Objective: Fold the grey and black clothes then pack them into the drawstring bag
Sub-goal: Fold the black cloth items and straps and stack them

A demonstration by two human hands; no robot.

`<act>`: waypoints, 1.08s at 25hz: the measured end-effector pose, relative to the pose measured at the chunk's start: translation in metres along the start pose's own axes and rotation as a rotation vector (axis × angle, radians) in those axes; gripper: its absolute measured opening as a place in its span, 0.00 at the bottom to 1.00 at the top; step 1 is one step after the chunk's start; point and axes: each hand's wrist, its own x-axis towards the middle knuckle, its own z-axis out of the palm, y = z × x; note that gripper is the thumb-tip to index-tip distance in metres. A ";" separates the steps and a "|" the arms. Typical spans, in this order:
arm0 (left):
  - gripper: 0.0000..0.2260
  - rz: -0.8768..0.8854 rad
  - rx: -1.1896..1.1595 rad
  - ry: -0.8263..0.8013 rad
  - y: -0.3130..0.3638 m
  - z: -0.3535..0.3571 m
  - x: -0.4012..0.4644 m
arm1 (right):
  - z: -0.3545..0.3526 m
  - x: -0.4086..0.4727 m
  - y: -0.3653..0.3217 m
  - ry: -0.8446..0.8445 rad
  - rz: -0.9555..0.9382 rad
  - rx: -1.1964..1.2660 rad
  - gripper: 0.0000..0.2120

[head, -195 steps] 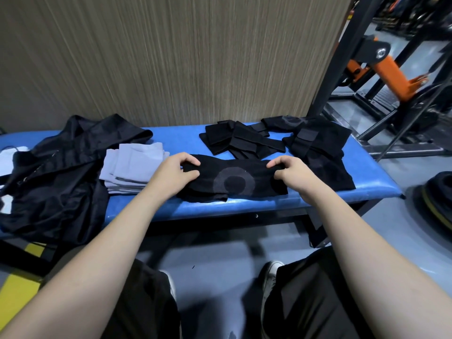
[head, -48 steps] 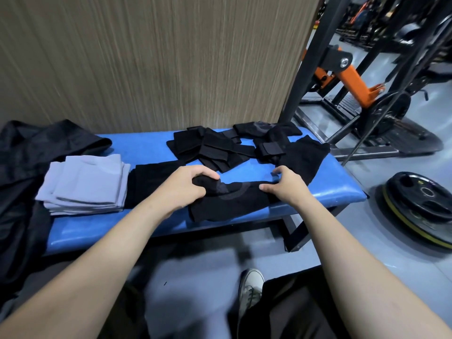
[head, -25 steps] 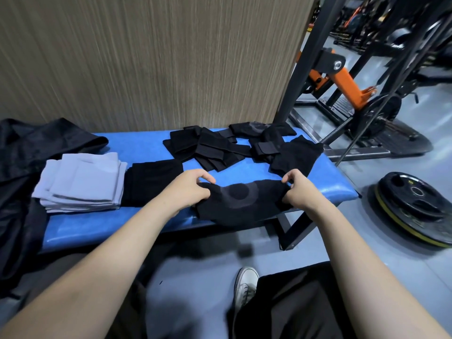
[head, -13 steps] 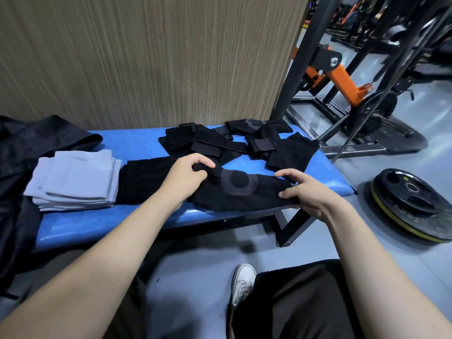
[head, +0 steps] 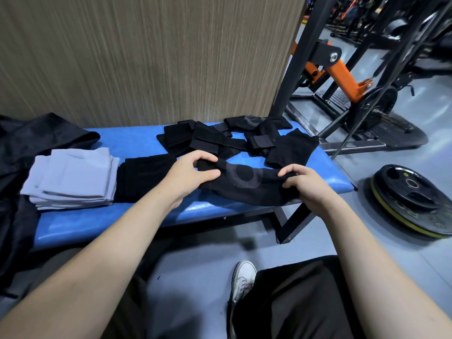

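A black garment with a grey ring mark (head: 244,184) lies across the front of the blue bench (head: 137,140). My left hand (head: 193,172) pinches its left end, and my right hand (head: 303,184) grips its right end. Left of it sits a folded black piece (head: 141,177), then a stack of folded grey clothes (head: 71,177). Several unfolded black pieces (head: 220,140) lie at the back right of the bench. A large black drawstring bag (head: 24,148) is heaped at the bench's left end.
A wood-grain wall panel (head: 146,57) rises right behind the bench. A black and orange gym rack (head: 337,69) stands to the right, and a weight plate (head: 413,199) lies on the grey floor. My shoe (head: 243,277) and dark trouser legs are below.
My right hand has curled round the garment's right end, where its fingers lay flatter half a second ago. The garment has bunched slightly, and the view has shifted a little.
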 end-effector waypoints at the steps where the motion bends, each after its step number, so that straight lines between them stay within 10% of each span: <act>1: 0.11 -0.021 -0.025 -0.020 0.001 0.000 -0.001 | 0.000 0.000 0.000 0.041 -0.018 -0.019 0.13; 16: 0.24 -0.105 0.335 -0.143 -0.009 0.004 -0.003 | 0.021 -0.006 -0.017 0.156 -0.235 -0.310 0.21; 27: 0.33 -0.118 0.318 -0.203 -0.007 0.007 -0.002 | 0.110 -0.011 -0.038 -0.162 -0.465 -0.479 0.23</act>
